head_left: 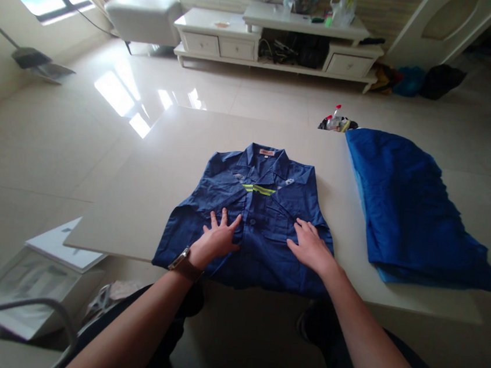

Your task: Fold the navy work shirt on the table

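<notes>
Two flat hands [217, 237] hiding shirt [264, 209] buttons

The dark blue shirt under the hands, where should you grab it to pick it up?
Probably the dark blue shirt is best pinched at its two side edges, coming in from left and right. It lies folded flat on the table, collar away from the person, so lifting both sides should keep the folds together. The left hand and right hand now rest flat on top.

Folded shirt [263, 221] sits at the table's [178, 159] near edge, both hands on it — left hand [217, 239], right hand [311, 248]. A cloth pile [410, 207] lies along the right edge — bottles [335, 122] on the floor behind the far right corner.
</notes>
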`<state>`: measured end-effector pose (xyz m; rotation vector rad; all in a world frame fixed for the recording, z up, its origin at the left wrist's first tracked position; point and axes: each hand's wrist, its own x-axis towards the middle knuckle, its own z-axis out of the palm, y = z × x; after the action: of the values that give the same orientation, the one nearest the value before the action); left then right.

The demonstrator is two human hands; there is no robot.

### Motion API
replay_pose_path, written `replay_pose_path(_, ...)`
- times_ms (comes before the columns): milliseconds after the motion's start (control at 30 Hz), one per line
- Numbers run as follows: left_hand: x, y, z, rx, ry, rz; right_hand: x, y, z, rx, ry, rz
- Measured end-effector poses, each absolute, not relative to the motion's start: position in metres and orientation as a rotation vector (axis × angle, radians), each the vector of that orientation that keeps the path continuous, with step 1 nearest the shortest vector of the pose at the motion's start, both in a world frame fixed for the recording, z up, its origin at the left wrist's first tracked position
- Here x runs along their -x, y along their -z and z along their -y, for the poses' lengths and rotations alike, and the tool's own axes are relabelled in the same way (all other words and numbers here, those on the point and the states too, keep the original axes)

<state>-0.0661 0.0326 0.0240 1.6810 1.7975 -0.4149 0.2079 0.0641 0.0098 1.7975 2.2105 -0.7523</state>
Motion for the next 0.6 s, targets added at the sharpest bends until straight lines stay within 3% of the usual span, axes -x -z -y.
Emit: replay_pose_path(600, 0.0662, -0.0253, -0.0331, -1.678, 0.404, -1.794, -0.2136, -0.0032, -0.0663, -1.89, 0.584, -2.313)
